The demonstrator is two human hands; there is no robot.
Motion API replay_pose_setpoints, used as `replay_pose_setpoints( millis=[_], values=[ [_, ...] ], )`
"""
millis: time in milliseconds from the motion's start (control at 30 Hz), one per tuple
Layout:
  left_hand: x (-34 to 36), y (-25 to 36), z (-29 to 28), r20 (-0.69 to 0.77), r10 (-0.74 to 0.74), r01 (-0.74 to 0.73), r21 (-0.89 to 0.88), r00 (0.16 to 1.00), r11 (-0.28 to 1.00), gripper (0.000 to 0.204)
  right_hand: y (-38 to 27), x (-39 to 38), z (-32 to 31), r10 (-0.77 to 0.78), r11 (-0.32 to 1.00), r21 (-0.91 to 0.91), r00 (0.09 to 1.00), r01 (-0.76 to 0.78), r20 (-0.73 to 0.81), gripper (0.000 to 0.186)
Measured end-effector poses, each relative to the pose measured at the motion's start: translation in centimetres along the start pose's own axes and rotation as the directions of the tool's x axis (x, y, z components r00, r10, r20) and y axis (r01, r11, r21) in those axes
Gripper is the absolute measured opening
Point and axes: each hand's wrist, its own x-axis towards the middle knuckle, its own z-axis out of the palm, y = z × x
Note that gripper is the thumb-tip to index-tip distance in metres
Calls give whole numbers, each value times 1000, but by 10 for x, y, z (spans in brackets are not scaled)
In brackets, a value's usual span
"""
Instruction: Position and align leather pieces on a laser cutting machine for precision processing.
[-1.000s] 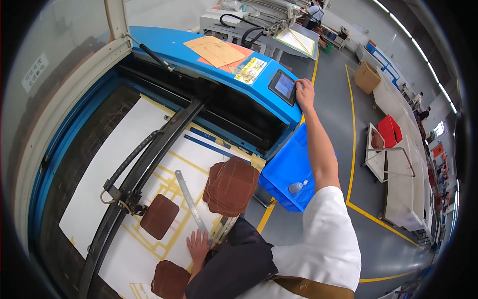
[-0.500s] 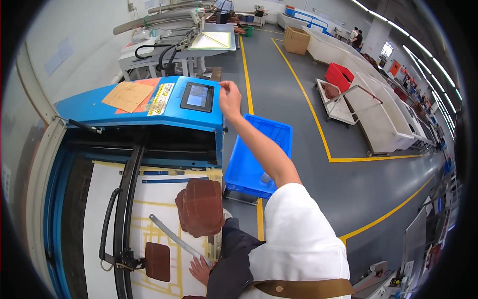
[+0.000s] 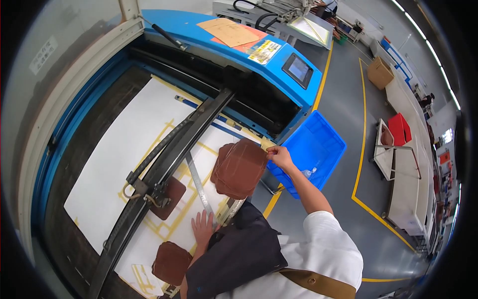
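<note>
My left hand (image 3: pixel 202 227) lies open, fingers spread, on the white work bed (image 3: pixel 115 149) of a blue machine. Its fingertips are beside the near end of a metal ruler (image 3: pixel 198 183). Right of the ruler sits a stack of brown leather pieces (image 3: pixel 241 168) with rounded corners. At that stack's right edge, my right hand (image 3: pixel 281 157) has its fingers bent together; what they pinch, if anything, is hidden. A single brown leather piece (image 3: pixel 172 199) lies partly under the machine's carriage (image 3: pixel 158 193). A smaller leather stack (image 3: pixel 171 264) lies near my left forearm.
The black gantry beam (image 3: pixel 191 133) crosses the bed. A touchscreen (image 3: pixel 298 70) and brown paper (image 3: pixel 228 32) are on the blue housing. A blue crate (image 3: pixel 326 144) holding a clear bottle stands right of the machine. Farther right are a white cart (image 3: pixel 386 158) and a red bin (image 3: pixel 399 129).
My right hand has come down from beside the touchscreen to the leather stack. The gantry has shifted right, over the single piece. The view has turned, bringing the smaller stack into sight.
</note>
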Motion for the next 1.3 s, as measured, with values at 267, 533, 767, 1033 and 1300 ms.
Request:
replay_pose_setpoints(
  millis=[267,533,767,1033,1300],
  values=[
    [-2,2,-7,15,-11,11,-19,1000,1000,65,23,57,25,288,944,138,952,-301,106,22],
    [7,4,-16,11,-33,34,-85,999,996,64,14,72,26,441,867,195,888,-458,130,18],
    [3,-1,-24,65,-52,61,-147,997,987,63,7,55,30,304,950,22,939,-311,158,22],
    [5,2,-7,10,-92,92,-235,996,968,63,-121,-40,18,-434,766,-410,869,495,238,20],
    [85,13,-119,490,-443,477,-866,751,-150,84,-207,-138,18,-566,772,289,406,566,718,10]
  ],
)
